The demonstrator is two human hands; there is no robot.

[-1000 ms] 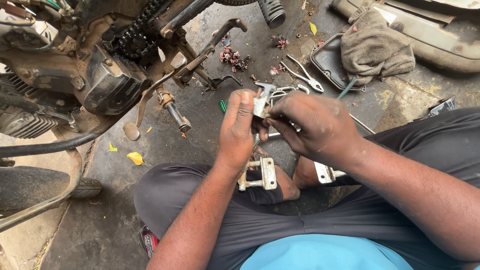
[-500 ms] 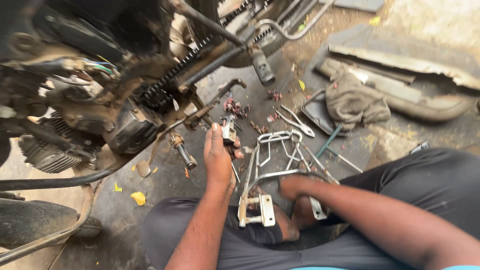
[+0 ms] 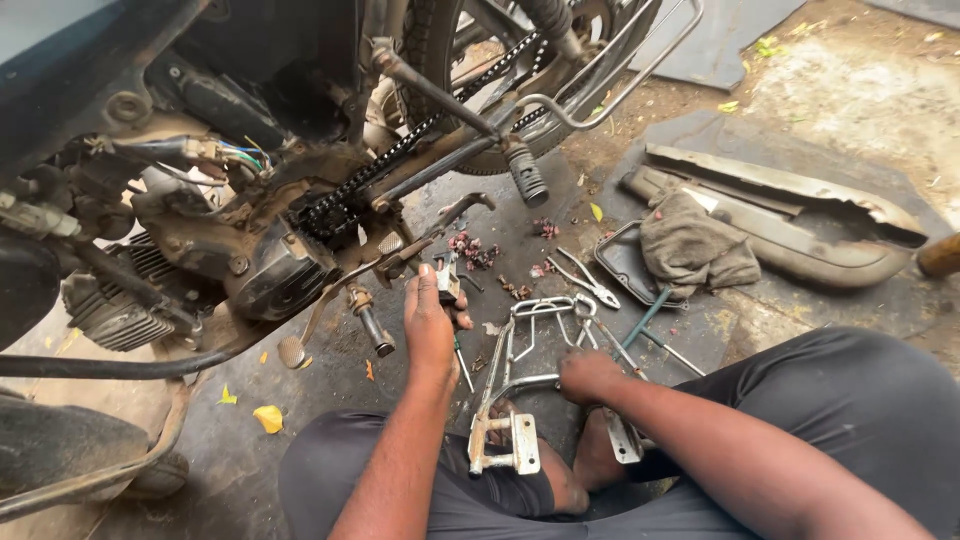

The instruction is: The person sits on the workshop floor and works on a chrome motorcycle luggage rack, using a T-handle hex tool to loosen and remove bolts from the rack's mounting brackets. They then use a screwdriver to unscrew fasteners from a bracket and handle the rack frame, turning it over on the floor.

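Note:
My left hand (image 3: 430, 325) reaches forward and grips a small grey metal part (image 3: 446, 276), holding it close to the kick lever and lower engine case (image 3: 280, 275) of a motorcycle. My right hand (image 3: 590, 375) is a closed fist around a bar of a chrome tubular frame (image 3: 525, 310). That frame lies on the ground between my knees, and its bracket end (image 3: 505, 445) is near my foot. I am seated with dark trousers at the bottom of the view.
The drive chain (image 3: 400, 160) and a rubber footpeg (image 3: 525, 178) hang above the work spot. Pliers (image 3: 585, 280), a teal-handled screwdriver (image 3: 645, 320), a dark tray (image 3: 618, 268) with a rag (image 3: 695, 245) and a long metal cover (image 3: 800, 215) lie to the right. Small red bits (image 3: 470, 250) are scattered nearby.
Both hands held the small part together a second ago. My left hand has carried it forward to the engine, while my right hand dropped onto the chrome frame. The view tilted up.

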